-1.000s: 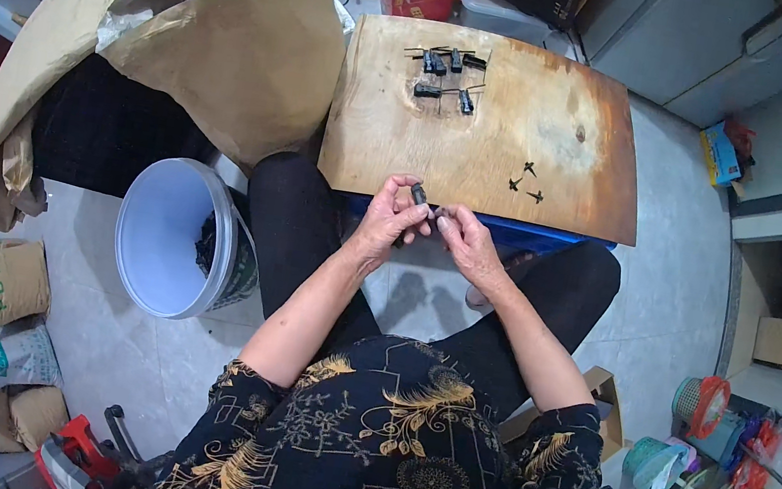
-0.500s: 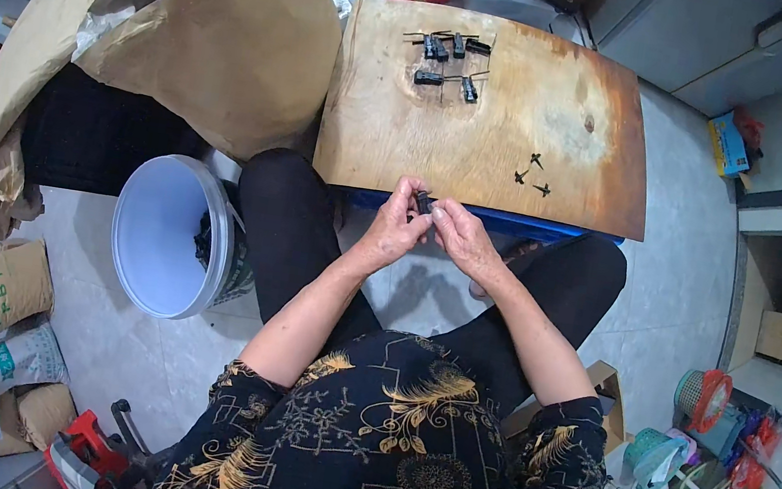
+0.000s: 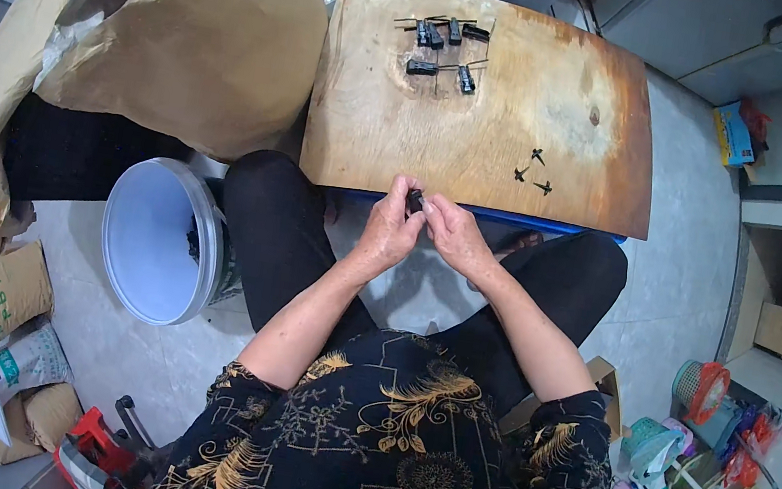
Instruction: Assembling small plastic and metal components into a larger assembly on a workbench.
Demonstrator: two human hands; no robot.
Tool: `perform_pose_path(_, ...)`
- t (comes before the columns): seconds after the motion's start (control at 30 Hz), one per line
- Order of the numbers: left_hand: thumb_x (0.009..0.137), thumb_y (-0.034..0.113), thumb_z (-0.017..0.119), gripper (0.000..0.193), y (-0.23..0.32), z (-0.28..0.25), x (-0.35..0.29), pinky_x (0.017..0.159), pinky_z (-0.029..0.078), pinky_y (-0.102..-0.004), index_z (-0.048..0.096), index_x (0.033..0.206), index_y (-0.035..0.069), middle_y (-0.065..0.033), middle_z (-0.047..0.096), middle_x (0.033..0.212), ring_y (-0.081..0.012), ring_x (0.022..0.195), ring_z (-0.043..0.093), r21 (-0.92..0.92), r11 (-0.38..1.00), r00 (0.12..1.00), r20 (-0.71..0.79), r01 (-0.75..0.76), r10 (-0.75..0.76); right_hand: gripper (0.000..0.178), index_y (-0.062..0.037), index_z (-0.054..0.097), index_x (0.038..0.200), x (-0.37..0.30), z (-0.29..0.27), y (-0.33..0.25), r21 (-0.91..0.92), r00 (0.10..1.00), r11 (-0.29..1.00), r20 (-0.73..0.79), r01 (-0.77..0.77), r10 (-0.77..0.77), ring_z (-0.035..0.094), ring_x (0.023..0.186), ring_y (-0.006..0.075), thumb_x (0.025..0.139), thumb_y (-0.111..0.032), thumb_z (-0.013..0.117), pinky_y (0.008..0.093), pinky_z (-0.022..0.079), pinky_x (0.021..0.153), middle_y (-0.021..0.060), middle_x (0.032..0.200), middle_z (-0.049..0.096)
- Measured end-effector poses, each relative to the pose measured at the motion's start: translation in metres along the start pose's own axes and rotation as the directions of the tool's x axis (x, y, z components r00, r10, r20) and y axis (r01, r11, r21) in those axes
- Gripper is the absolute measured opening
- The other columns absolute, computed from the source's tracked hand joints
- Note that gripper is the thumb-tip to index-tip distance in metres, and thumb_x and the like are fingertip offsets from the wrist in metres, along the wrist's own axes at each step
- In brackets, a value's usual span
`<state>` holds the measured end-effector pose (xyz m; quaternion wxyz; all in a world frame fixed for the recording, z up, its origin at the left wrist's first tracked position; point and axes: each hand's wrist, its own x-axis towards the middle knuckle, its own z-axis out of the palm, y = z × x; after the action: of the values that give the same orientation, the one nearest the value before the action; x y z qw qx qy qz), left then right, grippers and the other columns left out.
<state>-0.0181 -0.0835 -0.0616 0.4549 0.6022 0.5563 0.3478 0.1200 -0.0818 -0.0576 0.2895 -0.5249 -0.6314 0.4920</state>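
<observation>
Just off the near edge of the wooden board point(image 3: 366, 140), my left hand point(image 3: 389, 229) is closed around a small black plastic part point(image 3: 415, 201). My right hand point(image 3: 456, 236) meets it from the other side, its thumb and fingers pinched at the part's right end. Whatever sits between the right fingertips is too small to make out. Farther up the board lies a loose group of black blocks with thin rods point(image 3: 422, 68). Several little black cross-shaped pieces point(image 3: 520, 174) rest nearer, to the right of my hands.
A white bucket point(image 3: 115, 234) with black pieces inside stands by my left knee. Behind it rises a large open brown paper sack point(image 3: 189, 42). Brown bags point(image 3: 5, 288) lie at the lower left. Baskets point(image 3: 683, 384) and a cardboard box point(image 3: 605, 383) sit on the right.
The view has shifted slightly, moving the board and sack a little up and left. Both hands stay together at the board's edge, and the black part is turned a little between them.
</observation>
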Motion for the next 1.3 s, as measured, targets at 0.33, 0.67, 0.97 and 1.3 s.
perform_pose_path(0.33,0.08,0.005,0.057,0.033,0.0,0.0,0.008,0.057,0.045,-0.0272,0.04,0.108,0.006,-0.0081,0.056,0.079,-0.0163,0.063,0.055,-0.012,0.998,0.994,-0.095,-0.054,0.052,0.022,-0.0016,0.05,0.093,0.008,0.004,0.009,0.086,0.995,0.996,-0.094,0.034,-0.026,0.045,0.054,0.0122,0.094,-0.022,0.043,0.0282,0.038,0.049,0.0053,0.066,0.051)
perform_pose_path(0.67,0.087,0.008,0.049,0.037,0.018,-0.025,-0.002,0.044,0.042,-0.0189,0.039,0.123,0.005,-0.0082,0.054,0.082,-0.0114,0.057,0.056,-0.811,0.486,0.944,0.247,0.325,-0.219,0.018,-0.0008,0.05,0.103,-0.011,-0.016,-0.01,0.517,0.991,0.845,0.08,-0.134,0.108,0.048,0.053,0.0037,0.09,-0.014,0.049,0.0163,0.038,0.044,0.0035,0.077,0.059)
perform_pose_path(0.97,0.086,0.013,0.054,0.039,0.026,-0.027,-0.013,0.041,0.036,-0.0146,0.043,0.122,0.002,-0.0096,0.056,0.089,-0.0083,0.053,0.047,-0.736,0.481,0.853,0.519,0.475,-0.048,0.018,-0.0028,0.052,0.102,-0.02,-0.023,-0.018,0.592,0.998,0.805,0.066,-0.043,0.005,0.045,0.053,0.0024,0.089,-0.015,0.053,0.017,0.035,0.044,-0.0011,0.07,0.056)
perform_pose_path(1.3,0.088,0.013,0.051,0.038,0.025,-0.024,-0.022,0.042,0.037,-0.0157,0.043,0.124,0.004,-0.0062,0.06,0.088,-0.0093,0.065,0.06,-0.549,0.751,0.87,0.489,0.368,-0.069,0.02,-0.0039,0.054,0.102,-0.027,-0.028,-0.021,0.509,0.97,0.833,0.211,-0.216,0.123,0.047,0.057,0.0034,0.088,-0.019,0.055,0.0177,0.034,0.046,-0.0026,0.069,0.054)
